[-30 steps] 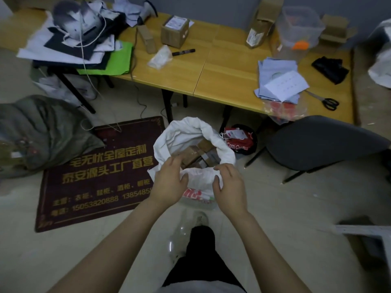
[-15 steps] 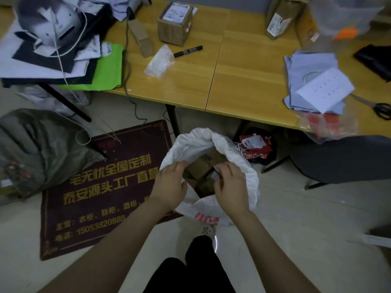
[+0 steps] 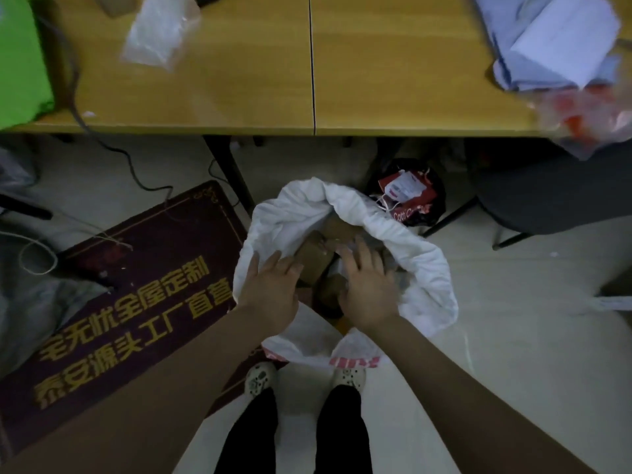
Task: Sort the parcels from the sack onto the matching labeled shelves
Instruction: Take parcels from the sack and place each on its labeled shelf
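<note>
A white sack (image 3: 415,265) stands open on the floor just in front of my feet. Several brown cardboard parcels (image 3: 313,258) lie inside its mouth. My left hand (image 3: 270,289) is over the sack's near left rim, fingers spread and straight, reaching toward the parcels. My right hand (image 3: 367,285) is inside the mouth with spread fingers, over the parcels. Neither hand holds anything. No labeled shelves are in view.
A wooden table (image 3: 307,97) spans the top, its black leg (image 3: 229,172) close behind the sack. A dark red mat (image 3: 119,302) with yellow lettering lies to the left. A red and black bag (image 3: 410,196) sits behind the sack, beside a grey chair (image 3: 554,196).
Both hands let go of the sack's near rim and now reach into its mouth with fingers spread. The view has moved closer and tilted further down over the sack.
</note>
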